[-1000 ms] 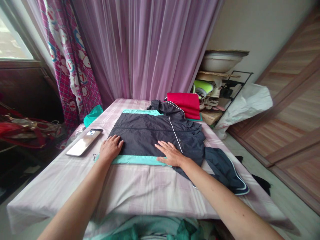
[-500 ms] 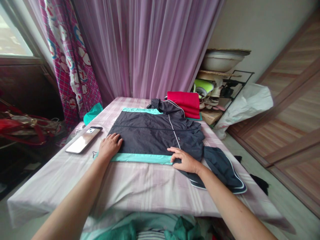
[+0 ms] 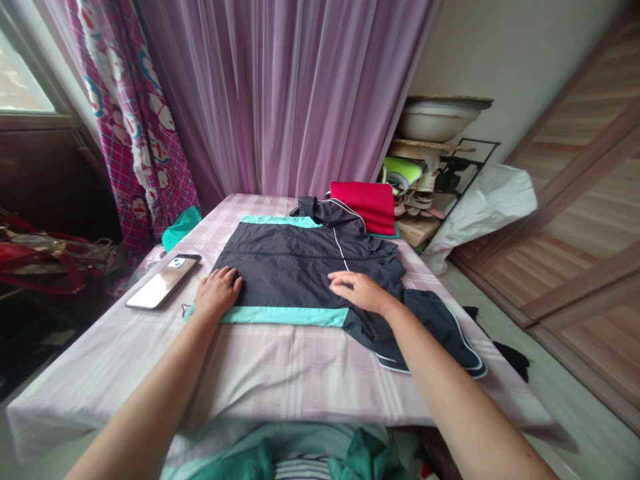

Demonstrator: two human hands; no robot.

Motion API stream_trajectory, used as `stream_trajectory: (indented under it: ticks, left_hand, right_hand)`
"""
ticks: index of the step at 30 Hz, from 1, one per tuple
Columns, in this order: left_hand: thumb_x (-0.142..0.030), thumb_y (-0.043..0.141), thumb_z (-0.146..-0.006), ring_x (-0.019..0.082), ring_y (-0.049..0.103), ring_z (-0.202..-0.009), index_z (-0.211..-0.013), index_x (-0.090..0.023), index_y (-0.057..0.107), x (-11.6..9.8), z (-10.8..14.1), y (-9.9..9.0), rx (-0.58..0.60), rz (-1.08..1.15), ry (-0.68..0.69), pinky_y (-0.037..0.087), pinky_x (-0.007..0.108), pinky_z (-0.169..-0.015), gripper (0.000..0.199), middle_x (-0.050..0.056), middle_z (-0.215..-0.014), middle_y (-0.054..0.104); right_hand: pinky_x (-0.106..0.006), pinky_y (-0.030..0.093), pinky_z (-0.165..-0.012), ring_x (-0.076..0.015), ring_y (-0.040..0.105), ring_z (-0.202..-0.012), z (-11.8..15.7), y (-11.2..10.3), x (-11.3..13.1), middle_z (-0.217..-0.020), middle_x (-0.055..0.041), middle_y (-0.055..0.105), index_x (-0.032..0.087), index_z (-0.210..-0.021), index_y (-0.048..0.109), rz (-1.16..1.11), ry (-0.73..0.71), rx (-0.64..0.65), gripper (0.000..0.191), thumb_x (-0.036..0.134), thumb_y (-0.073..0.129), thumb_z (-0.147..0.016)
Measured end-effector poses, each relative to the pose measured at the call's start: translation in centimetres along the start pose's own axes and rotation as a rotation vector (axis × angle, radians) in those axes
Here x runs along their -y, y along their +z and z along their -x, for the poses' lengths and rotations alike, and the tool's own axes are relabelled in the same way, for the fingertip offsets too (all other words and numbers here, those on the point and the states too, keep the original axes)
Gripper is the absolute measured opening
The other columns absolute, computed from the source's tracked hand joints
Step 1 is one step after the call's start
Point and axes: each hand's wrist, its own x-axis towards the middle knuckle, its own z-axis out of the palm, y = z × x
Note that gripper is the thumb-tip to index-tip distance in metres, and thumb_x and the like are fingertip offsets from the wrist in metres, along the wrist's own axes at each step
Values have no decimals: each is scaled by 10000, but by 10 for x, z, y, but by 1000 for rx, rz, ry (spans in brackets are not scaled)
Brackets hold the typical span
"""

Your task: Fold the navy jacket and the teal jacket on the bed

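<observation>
"Since half a second earlier, the right hand (image 3: 364, 293) had moved from the near edge of the jacket (image 3: 285, 270) farther in over its dark front, close to the white stripe (image 3: 340, 248). What about the left hand (image 3: 216, 291)?"

"Palm down at the jacket's near left corner, fingers laid flat, gripping nothing."

"And the right fingers?"

"Loosely bent, with no cloth raised between them. Whether they touched the fabric, I couldn't tell."

"Which step was that, then?"

"Smoothing and straightening, I'd judge. The jacket lay spread sideways, zip running left to right, but the near sleeve (image 3: 435, 320) sprawled off to the right. Going on from there would have called for the left hand to pin its corner while the right pressed or gathered the loose cloth."

"What did it lie on?"

"Mid-desk, on a pale plaid cloth (image 3: 285, 380) covering the desk (image 3: 125, 347). A phone (image 3: 164, 282) lay to the left, camera side up; a folded red cloth (image 3: 363, 203) sat at the far right."

"And past that?"

"A purple curtain (image 3: 280, 100) on the far side, a patterned one (image 3: 143, 127) to its left. Right of the desk stood a rack with shoes and a basin (image 3: 440, 120), then a white bag (image 3: 493, 200) and wooden doors (image 3: 585, 213)."
</observation>
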Motion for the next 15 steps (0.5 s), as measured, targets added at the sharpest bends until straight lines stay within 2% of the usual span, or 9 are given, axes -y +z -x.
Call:
stream_trajectory:
  ticks: [2, 4, 6, 9, 12, 15]
  left_hand:
    - [-424, 338, -981, 287, 514, -1338, -1340, -211, 606, 0, 0, -1, -1, -9, 4, 397, 435, -1103, 496, 91, -1433, 590]
    - [-425, 320, -987, 282, 508, -1345, -1352, -203, 593, 0, 1, -1, 12, -21, 5, 397, 433, -1104, 507, 93, -1448, 578]
    - [-427, 313, -989, 282, 501, -1351, -1356, -204, 589, 0, 1, -2, 22, -27, 1, 399, 439, -1104, 511, 92, -1459, 569]
    - [-428, 325, -983, 289, 509, -1341, -1346, -206, 599, 0, 2, -2, 16, -10, 6, 402, 452, -1101, 506, 93, -1447, 579]
    - [-429, 335, -981, 286, 517, -1332, -1336, -196, 606, -1, 2, -2, 11, 10, 9, 394, 446, -1112, 503, 99, -1439, 584]
    - [-422, 345, -981, 286, 517, -1332, -1330, -206, 608, 1, 2, -5, 10, 24, 4, 399, 453, -1106, 488, 99, -1438, 584]
  right_hand:
    - [-382, 436, -1088, -212, 621, -1211, -26, 13, 13, -1271, -87, 695, 221, -1069, 734, 92, 16, -200, 278, 314, 497, -957]
    - [-375, 408, -1118, -214, 571, -1282, -41, 37, 21, -1351, -103, 649, 211, -1240, 676, 207, 35, -271, 344, 314, 468, -986]
    - [-405, 365, -1153, -239, 508, -1351, -42, 63, 25, -1446, -136, 571, 183, -1352, 610, 329, 20, -187, 423, 363, 481, -992]
    - [-463, 276, -1198, -261, 388, -1442, -25, 87, 21, -1559, -136, 442, 205, -1449, 530, 459, -44, 39, 525, 467, 462, -1000]
    - [-479, 205, -1221, -253, 274, -1502, -10, 88, 17, -1630, -123, 319, 231, -1530, 419, 516, -67, 193, 583, 508, 395, -1017]
    - [-483, 158, -1233, -254, 203, -1528, -7, 81, 17, -1661, -124, 232, 230, -1567, 343, 536, -54, 275, 616, 518, 362, -1023]
